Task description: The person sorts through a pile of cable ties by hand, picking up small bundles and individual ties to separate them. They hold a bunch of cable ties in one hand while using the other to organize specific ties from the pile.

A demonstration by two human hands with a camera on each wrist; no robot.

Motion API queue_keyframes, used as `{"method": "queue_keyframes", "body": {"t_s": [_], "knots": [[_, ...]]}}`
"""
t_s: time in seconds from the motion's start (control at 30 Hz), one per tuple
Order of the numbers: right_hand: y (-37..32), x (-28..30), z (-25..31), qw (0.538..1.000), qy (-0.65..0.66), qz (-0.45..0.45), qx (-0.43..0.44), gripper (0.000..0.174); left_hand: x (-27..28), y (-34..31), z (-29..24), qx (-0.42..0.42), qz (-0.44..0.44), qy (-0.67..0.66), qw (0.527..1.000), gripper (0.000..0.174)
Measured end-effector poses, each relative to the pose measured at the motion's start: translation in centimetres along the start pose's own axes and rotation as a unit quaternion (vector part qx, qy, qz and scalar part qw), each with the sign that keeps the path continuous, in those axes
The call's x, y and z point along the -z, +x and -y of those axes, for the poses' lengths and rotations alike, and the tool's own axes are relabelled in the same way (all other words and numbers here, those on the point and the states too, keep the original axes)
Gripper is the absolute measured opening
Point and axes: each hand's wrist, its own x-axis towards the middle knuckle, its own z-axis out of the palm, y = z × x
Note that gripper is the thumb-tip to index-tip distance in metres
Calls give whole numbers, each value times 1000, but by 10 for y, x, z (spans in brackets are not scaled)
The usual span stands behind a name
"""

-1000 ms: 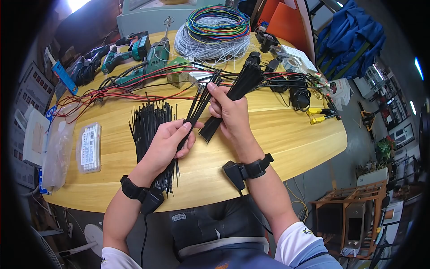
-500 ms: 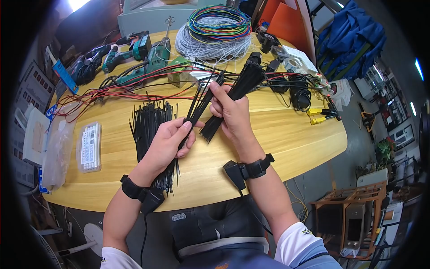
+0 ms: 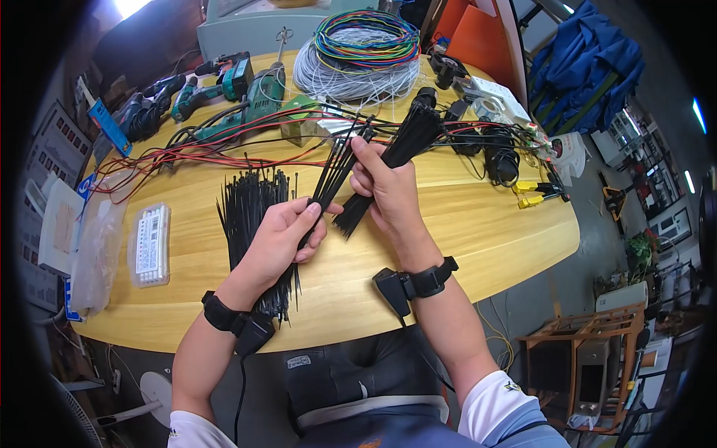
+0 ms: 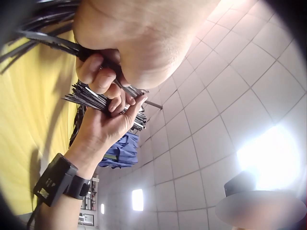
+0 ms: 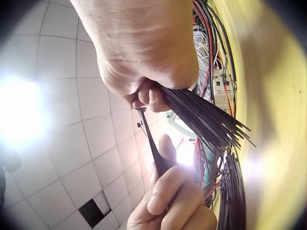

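In the head view, my left hand (image 3: 280,235) grips a thin bunch of black cable ties (image 3: 334,175), thumb on top, heads pointing up and away. My right hand (image 3: 388,187) holds a thicker bundle of cable ties (image 3: 412,138) in its palm and curled fingers, its tails (image 5: 211,122) sticking out below in the right wrist view. The right thumb and forefinger pinch at the upper part of the thin bunch. Below the left forearm, a loose pile of cable ties (image 3: 254,201) lies on the wooden table (image 3: 448,239).
Red and black wires (image 3: 224,153) run across the table behind the hands. Beyond them are power drills (image 3: 198,97) and coils of wire (image 3: 358,63). A clear case (image 3: 151,246) of white pieces lies left, beside a plastic bag (image 3: 101,254). Yellow-handled pliers (image 3: 534,193) lie right.
Both hands stay almost in place. The ties of the thin bunch have spread a little apart near their heads between the two hands.
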Motion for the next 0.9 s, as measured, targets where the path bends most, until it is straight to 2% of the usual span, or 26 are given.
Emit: {"method": "queue_keyframes", "body": {"t_s": [0.3,0.8,0.9], "knots": [[2,1,-3,999,31,4,7,19,0,-1,-1,-1,-1,-20,1000,33],[-1,-3,-3,999,-24,7,-20,21,-2,1,1,9,-19,0,1000,32],[-2,-6,-2,998,-58,3,-37,29,-3,1,2,6,-20,3,1000,31]]}}
